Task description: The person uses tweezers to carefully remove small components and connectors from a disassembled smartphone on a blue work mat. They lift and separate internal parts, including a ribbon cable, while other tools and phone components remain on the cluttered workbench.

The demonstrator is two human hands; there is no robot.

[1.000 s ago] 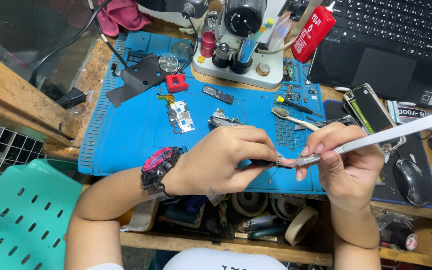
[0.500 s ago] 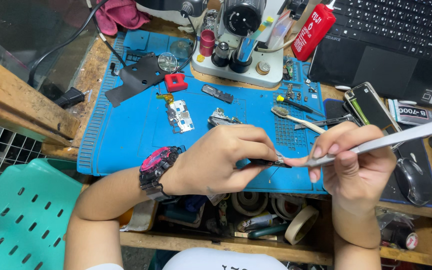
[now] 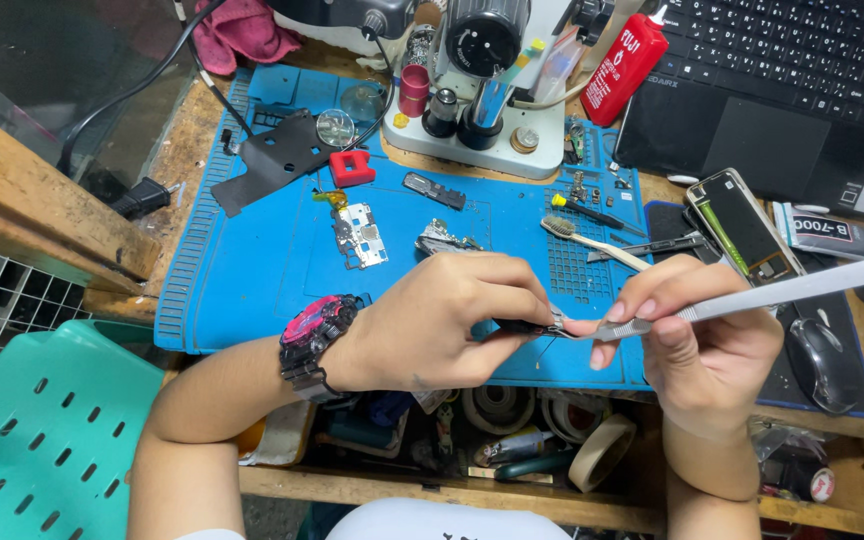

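Tweezers [image 3: 752,298], long and silvery, are pinched in the right hand [image 3: 702,340] at centre right, their tip meeting a small dark part [image 3: 527,327] clenched by the left hand [image 3: 442,320] fingers. Beyond lies a blue mat [image 3: 282,270] with a circuit board [image 3: 359,235], then a microscope [image 3: 482,70] at top.

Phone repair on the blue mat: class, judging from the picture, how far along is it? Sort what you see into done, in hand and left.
Done: the circuit board and other small parts already lie out on the blue mat. In hand: the left hand pinches a tiny part, while the right hand works metal tweezers against it. Left: the opened phone lies apart, its parts not yet back inside.
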